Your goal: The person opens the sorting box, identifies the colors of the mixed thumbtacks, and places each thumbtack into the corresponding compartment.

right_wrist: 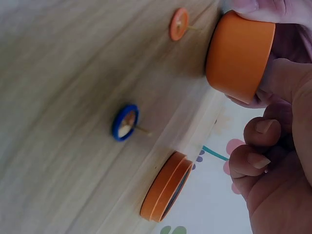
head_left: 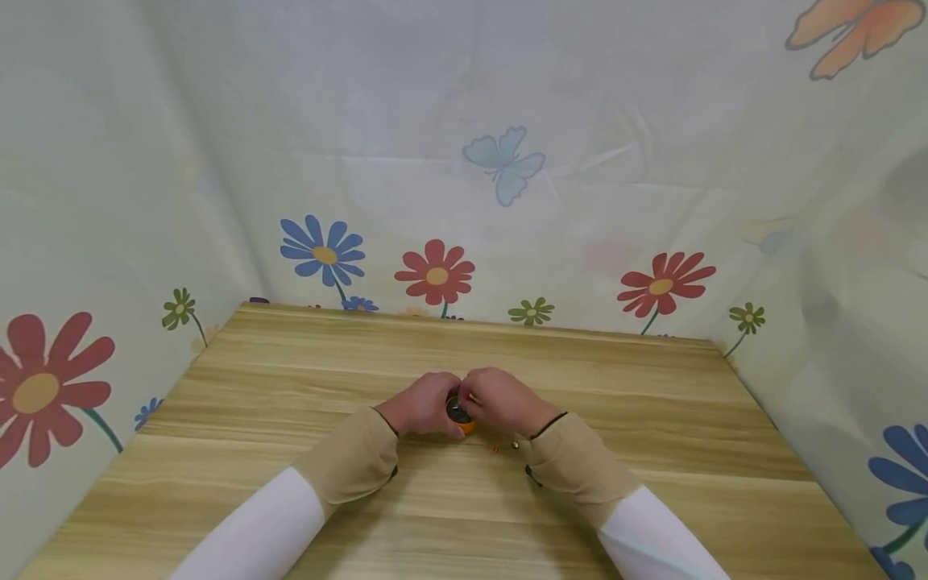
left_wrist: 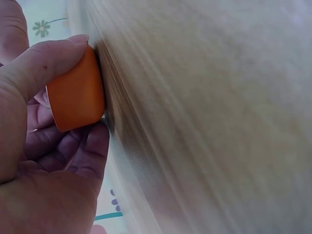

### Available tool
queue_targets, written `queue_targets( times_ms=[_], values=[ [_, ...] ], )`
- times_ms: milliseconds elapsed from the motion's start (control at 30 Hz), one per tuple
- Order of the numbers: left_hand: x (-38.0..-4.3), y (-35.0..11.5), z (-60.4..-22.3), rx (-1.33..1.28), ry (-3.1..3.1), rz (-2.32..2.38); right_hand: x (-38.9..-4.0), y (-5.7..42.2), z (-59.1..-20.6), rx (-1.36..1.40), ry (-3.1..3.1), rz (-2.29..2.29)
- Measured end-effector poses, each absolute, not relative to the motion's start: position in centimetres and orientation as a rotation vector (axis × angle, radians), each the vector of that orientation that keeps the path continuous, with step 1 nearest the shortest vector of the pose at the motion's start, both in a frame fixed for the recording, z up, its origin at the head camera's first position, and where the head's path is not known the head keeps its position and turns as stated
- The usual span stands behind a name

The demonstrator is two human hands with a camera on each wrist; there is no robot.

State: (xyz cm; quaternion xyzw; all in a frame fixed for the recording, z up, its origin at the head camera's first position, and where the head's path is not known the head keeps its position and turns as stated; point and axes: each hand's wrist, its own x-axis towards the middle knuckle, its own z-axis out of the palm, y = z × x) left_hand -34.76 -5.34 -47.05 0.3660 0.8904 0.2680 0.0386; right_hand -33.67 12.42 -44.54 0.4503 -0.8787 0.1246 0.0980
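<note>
An orange round cup (right_wrist: 241, 56) with a dark inside (head_left: 457, 411) sits on the wooden table between the two hands. My left hand (head_left: 428, 403) holds it, the thumb and a finger gripping its wall from opposite sides in the left wrist view. My right hand (head_left: 503, 399) is over the cup's mouth, with a digit (right_wrist: 285, 80) reaching past the rim and the other fingers curled. The tip is hidden, so I cannot tell whether it pinches anything. An orange thumbtack (right_wrist: 179, 24) and a blue-rimmed thumbtack (right_wrist: 126, 123) lie close by, each with a thin brass pin.
An orange ring-shaped lid (right_wrist: 165, 187) with a dark centre rests on the table near the tacks. The wooden table (head_left: 326, 354) meets a white sheet wall (head_left: 384, 185) printed with flowers and butterflies at its back and sides.
</note>
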Motion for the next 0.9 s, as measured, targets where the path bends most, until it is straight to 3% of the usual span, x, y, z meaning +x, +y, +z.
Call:
queue_targets(
  times_ms=[900],
  values=[
    [-34.91, -5.33, -47.13, 1.089, 2.713, 0.82, -33.9, 11.43, -44.55, 1.33, -2.684, 0.211]
  ],
)
